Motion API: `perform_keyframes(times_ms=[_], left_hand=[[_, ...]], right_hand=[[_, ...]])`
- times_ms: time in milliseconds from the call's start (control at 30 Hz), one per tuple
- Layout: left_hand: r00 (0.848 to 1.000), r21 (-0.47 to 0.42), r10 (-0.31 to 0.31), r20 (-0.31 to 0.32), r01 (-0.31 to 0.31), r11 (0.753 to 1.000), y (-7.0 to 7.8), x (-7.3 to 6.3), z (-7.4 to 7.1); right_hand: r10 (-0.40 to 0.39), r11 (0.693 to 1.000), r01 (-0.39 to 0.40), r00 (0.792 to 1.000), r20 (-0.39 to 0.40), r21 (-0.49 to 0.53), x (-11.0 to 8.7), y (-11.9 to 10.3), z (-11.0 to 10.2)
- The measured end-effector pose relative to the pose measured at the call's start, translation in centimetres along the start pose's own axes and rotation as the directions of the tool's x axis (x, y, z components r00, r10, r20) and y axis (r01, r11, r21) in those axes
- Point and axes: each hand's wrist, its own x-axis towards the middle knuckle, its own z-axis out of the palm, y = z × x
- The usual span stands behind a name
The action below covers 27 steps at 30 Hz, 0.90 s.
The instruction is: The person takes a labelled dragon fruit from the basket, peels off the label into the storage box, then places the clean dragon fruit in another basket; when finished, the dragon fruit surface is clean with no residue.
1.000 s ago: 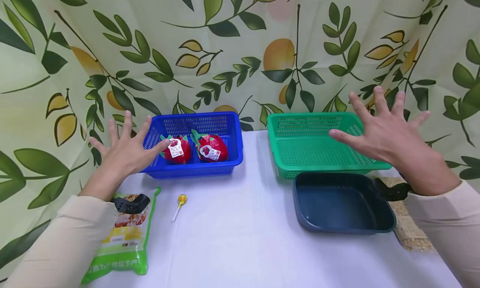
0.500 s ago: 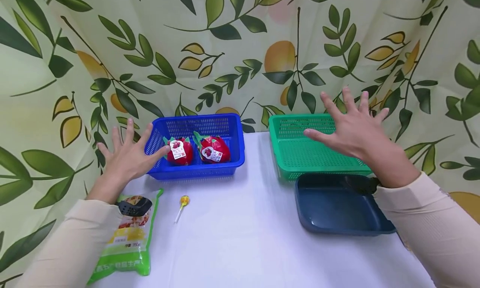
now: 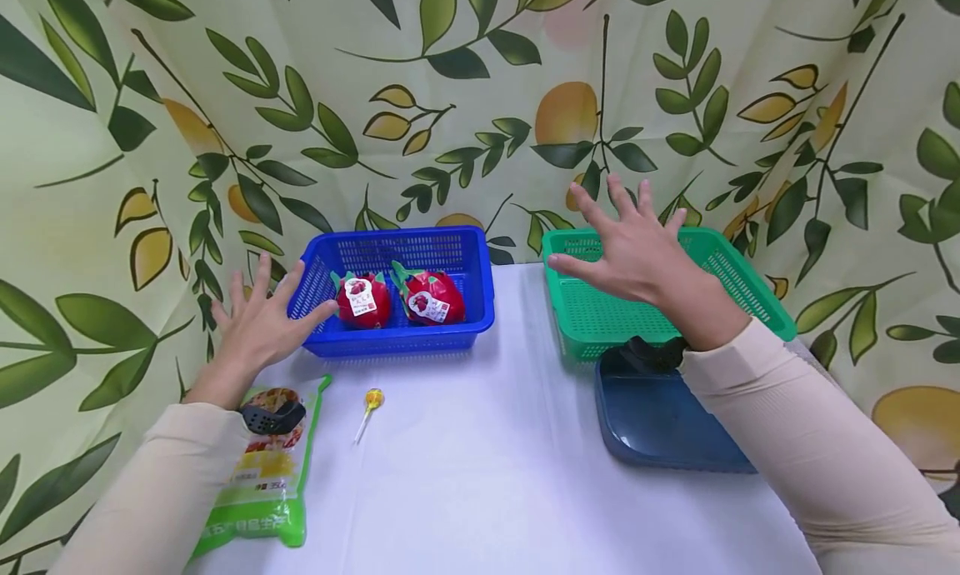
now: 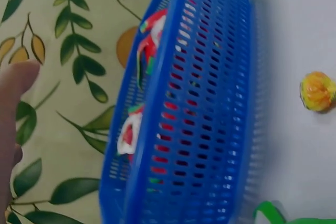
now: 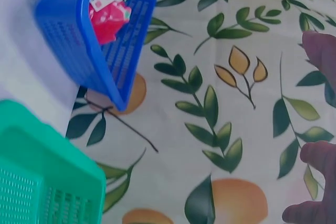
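Note:
My left hand (image 3: 262, 329), fingers spread, hovers at the left end of a blue basket (image 3: 397, 342). Two red dragon fruits with white labels, one on the left (image 3: 362, 302) and one on the right (image 3: 433, 298), lie inside that basket. With fingers also spread, my right hand (image 3: 630, 246) is over the back left part of a green basket (image 3: 592, 342). Neither hand holds anything. In the left wrist view the blue basket's holed side wall (image 4: 199, 93) fills the middle. The right wrist view catches both baskets and a few of my fingertips (image 5: 317, 153).
A yellow lollipop (image 3: 373, 400) lies on the white tablecloth (image 3: 480, 475). Below my left forearm is a green-edged food bag (image 3: 273, 475), partly covered. A dark blue tray (image 3: 660, 433) stands before the green basket, partly behind my right sleeve. A leaf-patterned curtain (image 3: 480, 83) hangs behind.
My right hand has swept left, from the green basket's right end to its back left part. My left hand has shifted slightly right and down in view, still spread.

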Motion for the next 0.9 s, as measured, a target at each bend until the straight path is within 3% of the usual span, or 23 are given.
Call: perform_keyframes(times_ms=[267,900], left_hand=[[1.000,-0.022,-0.002,-0.015,0.002,1.000,-1.4,0.3,1.5],[0.997,-0.107,-0.053,0.048,0.058,0.993,-3.9,0.7,4.6]], right_hand=[[-0.044,0.998,0.044,0.999,-0.002,0.033,2.3,-2.1,1.6],[-0.097,0.985,0.096,0.995,-0.003,0.141,6.6,-5.8,6.6]])
